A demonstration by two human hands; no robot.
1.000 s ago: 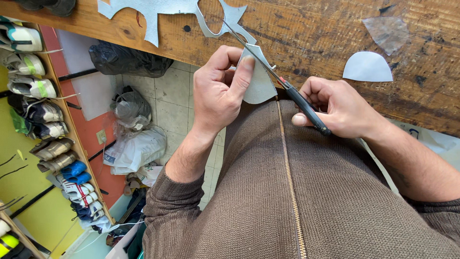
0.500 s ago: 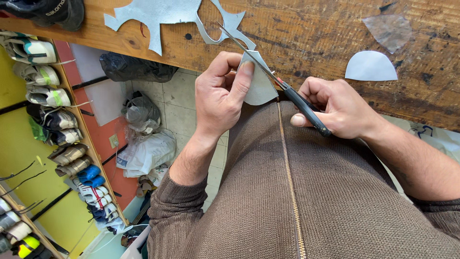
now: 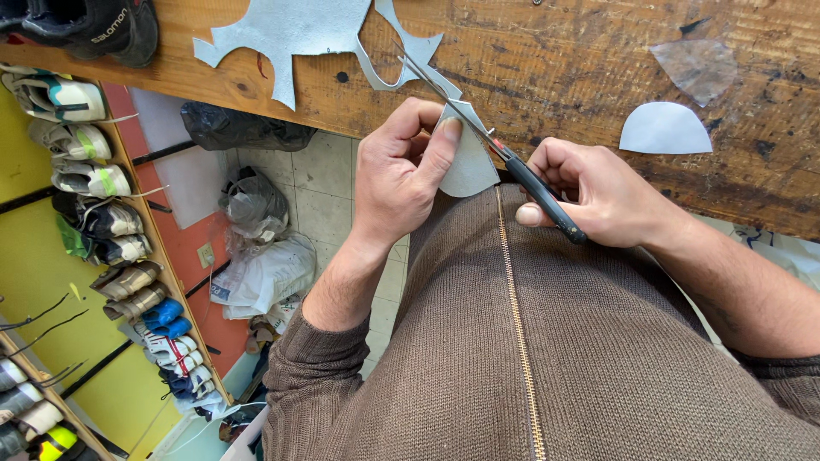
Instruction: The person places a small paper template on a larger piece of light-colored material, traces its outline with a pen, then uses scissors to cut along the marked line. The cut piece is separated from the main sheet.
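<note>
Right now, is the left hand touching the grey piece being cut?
Touching. The head view shows the left hand pinching the grey piece, thumb pressed flat on its face, beside the scissors.

I'm seeing white plastic bags (image 3: 266,277) slumping on tiled floor (image 3: 329,183), grey bag (image 3: 253,205) above, black bag (image 3: 243,128) under bench (image 3: 555,77).

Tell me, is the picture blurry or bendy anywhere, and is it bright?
Head view: bright, even light, with the left hand, the right hand, the scissors and the grey piece all sharp. The wide lens bends the workbench edge and tilts the shoe shelves at the left. No strong glare shows.
</note>
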